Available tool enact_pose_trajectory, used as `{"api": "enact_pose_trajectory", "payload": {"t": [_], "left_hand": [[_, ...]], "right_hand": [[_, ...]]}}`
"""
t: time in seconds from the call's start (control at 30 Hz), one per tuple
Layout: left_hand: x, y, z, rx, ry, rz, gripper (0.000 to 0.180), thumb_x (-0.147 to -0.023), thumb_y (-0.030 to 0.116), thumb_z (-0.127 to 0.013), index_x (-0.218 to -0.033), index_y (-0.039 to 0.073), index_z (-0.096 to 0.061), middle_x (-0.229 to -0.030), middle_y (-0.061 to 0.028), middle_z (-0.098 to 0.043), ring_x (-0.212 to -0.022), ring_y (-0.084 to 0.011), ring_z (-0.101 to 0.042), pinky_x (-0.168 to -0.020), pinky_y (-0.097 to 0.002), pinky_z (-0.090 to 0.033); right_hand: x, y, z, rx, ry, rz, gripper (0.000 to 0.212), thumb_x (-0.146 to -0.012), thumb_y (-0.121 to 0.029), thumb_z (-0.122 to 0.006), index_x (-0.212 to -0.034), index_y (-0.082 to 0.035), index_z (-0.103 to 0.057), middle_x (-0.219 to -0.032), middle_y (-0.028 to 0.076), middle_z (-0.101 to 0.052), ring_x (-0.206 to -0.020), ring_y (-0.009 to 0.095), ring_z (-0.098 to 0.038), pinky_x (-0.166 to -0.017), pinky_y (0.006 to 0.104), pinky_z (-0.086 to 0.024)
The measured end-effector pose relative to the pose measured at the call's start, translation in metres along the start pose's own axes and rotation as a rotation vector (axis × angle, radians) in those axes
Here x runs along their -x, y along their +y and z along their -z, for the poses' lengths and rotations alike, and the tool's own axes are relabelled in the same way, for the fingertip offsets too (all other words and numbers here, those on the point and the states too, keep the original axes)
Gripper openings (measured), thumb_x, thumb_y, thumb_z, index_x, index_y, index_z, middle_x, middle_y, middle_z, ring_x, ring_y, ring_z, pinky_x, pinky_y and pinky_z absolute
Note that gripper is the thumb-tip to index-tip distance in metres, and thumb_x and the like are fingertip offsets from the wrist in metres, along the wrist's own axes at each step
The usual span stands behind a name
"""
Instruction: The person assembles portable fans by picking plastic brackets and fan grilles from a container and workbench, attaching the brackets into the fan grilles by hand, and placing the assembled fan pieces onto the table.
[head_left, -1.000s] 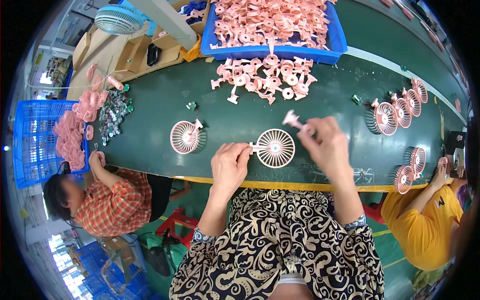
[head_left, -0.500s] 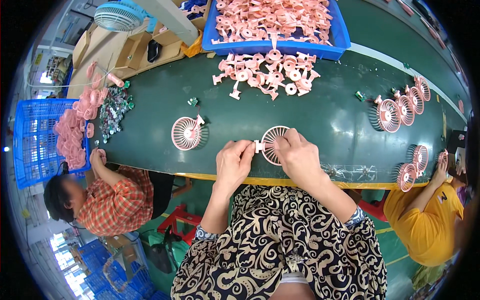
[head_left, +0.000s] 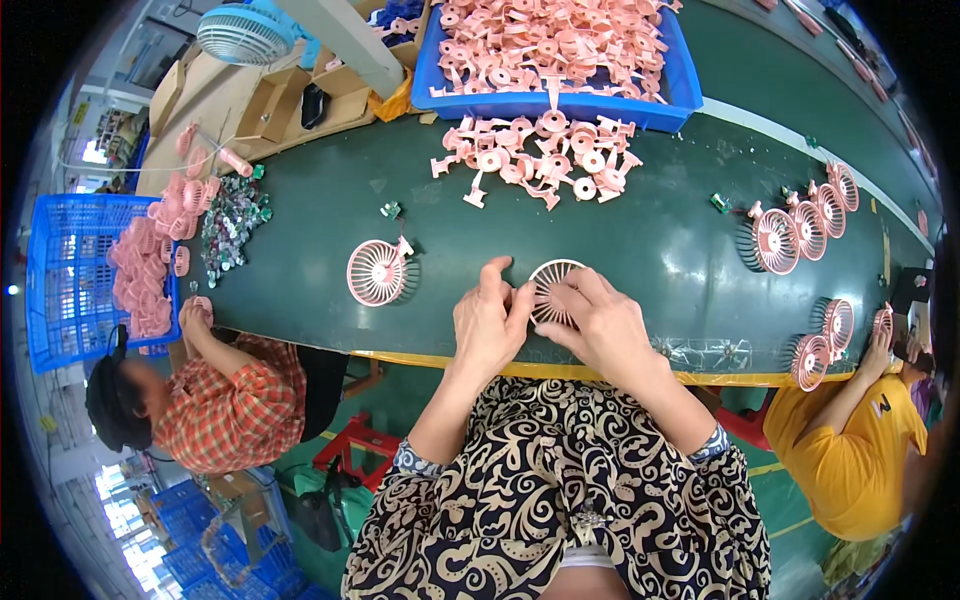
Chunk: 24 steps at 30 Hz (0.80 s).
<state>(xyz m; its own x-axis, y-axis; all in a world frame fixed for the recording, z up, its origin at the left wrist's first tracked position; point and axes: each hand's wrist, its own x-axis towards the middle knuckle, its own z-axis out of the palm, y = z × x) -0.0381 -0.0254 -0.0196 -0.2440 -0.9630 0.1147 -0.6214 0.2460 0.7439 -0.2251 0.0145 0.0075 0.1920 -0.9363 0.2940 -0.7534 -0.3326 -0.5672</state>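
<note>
A round pink fan guard (head_left: 552, 284) with radial ribs lies between my two hands near the front edge of the green table. My left hand (head_left: 487, 325) is closed at the guard's left side, its thumb against the rim and one finger raised. The small neck piece on that side is hidden by this hand. From the right, my right hand (head_left: 612, 328) grips the guard, with bent fingers over its face. Another pink fan guard (head_left: 377, 273) rests to the left, with a thin wire leading to a small green circuit board (head_left: 390, 210).
A blue tray (head_left: 560, 108) of pink brackets stands at the back, with loose brackets (head_left: 540, 160) before it. Several guards (head_left: 776, 241) stand at the right. Small green boards (head_left: 232, 225) lie piled at the left, near a blue basket (head_left: 85, 280). Co-workers sit on both sides.
My left hand has shifted right and a finger has lifted; the neck piece it pinched is now covered. My right hand has moved slightly down, with its fingers spread more over the guard.
</note>
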Motion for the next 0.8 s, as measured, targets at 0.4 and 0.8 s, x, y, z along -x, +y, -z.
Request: {"api": "enact_pose_trajectory", "payload": {"t": [0.4, 0.8], "left_hand": [[-0.028, -0.041, 0.077, -0.228, 0.475, -0.094, 0.035, -0.091, 0.012, -0.074, -0.125, 0.006, -0.069, -0.127, -0.0157, -0.064, -0.119, -0.0350, -0.056, -0.105, -0.0467, -0.044], [0.009, -0.113, 0.097, -0.111, 0.383, 0.217, 0.022, -0.096, 0.013, -0.071, -0.115, 0.005, -0.076, -0.133, -0.0228, -0.058, -0.098, -0.0319, -0.069, -0.089, -0.0391, -0.056]], "right_hand": [[0.039, 0.087, 0.089, 0.442, 0.265, -0.559, 0.033, -0.088, -0.029, -0.082, -0.111, -0.006, -0.074, -0.122, 0.013, -0.069, -0.092, 0.032, -0.073, -0.076, 0.0408, -0.057], [-0.075, 0.076, 0.034, 0.185, 0.273, -0.449, 0.050, -0.086, -0.045, -0.082, -0.113, -0.004, -0.075, -0.101, 0.015, -0.074, -0.087, 0.034, -0.073, -0.076, 0.0426, -0.057]]}}
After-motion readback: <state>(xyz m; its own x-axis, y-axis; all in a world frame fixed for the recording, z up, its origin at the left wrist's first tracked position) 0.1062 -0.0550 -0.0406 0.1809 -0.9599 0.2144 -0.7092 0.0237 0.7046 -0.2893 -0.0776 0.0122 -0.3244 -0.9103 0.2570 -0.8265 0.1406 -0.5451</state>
